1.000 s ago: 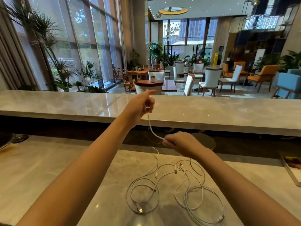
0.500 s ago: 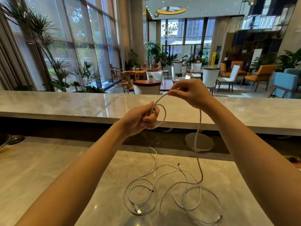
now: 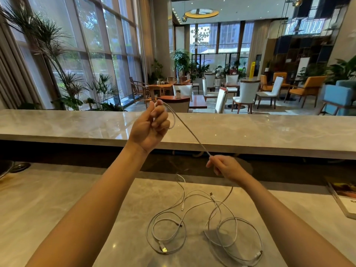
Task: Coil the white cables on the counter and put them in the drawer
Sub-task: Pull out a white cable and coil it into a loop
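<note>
Hands held apart above the grey marble counter (image 3: pixel 96 209): left hand (image 3: pixel 149 126) grips a loop of thin white cable (image 3: pixel 189 134), right hand (image 3: pixel 226 167) pinches it lower; other white cables (image 3: pixel 192 224) lie tangled on the counter.

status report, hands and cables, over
Left hand grips a loop of white cable, right hand pinches it lower down. Other cables lie loose on the counter. Drawer not in view.

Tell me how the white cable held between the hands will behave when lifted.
Probably floppy: the white cable only runs straight between the left hand and right hand and droops below. Likely light: a pinch holds it. Its loops on the counter may snag.
</note>
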Demonstrator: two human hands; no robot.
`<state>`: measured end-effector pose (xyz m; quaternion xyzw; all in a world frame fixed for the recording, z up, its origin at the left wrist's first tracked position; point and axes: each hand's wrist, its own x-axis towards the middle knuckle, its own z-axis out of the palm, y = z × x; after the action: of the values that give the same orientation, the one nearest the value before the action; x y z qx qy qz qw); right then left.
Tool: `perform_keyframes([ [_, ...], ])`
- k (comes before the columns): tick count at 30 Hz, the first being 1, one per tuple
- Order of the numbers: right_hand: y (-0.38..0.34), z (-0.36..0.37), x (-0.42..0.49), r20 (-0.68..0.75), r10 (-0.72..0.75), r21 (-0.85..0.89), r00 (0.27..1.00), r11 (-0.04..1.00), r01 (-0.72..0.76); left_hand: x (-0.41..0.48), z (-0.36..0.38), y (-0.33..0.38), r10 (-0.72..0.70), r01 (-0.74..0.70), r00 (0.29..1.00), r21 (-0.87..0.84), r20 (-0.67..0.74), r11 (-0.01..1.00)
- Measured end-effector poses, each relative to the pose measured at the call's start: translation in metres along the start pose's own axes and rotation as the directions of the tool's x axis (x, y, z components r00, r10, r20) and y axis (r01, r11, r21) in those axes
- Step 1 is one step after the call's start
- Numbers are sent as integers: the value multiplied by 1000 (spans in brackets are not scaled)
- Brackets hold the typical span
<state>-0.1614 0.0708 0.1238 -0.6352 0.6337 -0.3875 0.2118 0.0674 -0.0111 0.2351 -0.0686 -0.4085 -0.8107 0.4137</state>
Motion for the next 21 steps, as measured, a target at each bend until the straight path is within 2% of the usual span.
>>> perform_keyframes([
  [3, -11, 14, -4, 150, -23, -321, 988, 945, 70, 2, 1, -2, 74, -32, 990, 320, -122, 947],
  [6, -54, 23, -3, 212, -216, -613, 953, 730, 302, 2, 1, -14, 72, 36, 987, 648, -140, 761],
  [8, -83, 19, -3, 163, -389, -655, 907, 644, 395, 1, 2, -22, 59, 80, 987, 784, -146, 615],
  [10, -105, 9, -4, 82, -538, -625, 839, 628, 464, 0, 4, -27, 71, 115, 985, 906, -157, 408],
  [12, -119, -6, -2, -12, -614, -607, 789, 632, 482, -3, 6, -29, 60, 154, 984, 966, -169, 210],
  [13, -123, -15, 0, -45, -627, -605, 778, 637, 479, -4, 6, -28, 28, 188, 980, 967, -196, 171],
  [15, -128, -32, 5, -77, -642, -605, 763, 638, 476, -7, 3, -24, -87, 282, 959, 933, -269, 223],
  [17, -129, -45, 13, -67, -638, -608, 767, 636, 475, -9, -3, -19, -250, 347, 930, 865, -269, 362],
  [19, -126, -53, 22, -51, -618, -591, 784, 652, 475, -12, -8, -17, -398, 362, 904, 780, -159, 510],
  [21, -121, -57, 29, -45, -594, -546, 803, 688, 478, -14, -9, -18, -482, 378, 875, 675, -37, 634],
])
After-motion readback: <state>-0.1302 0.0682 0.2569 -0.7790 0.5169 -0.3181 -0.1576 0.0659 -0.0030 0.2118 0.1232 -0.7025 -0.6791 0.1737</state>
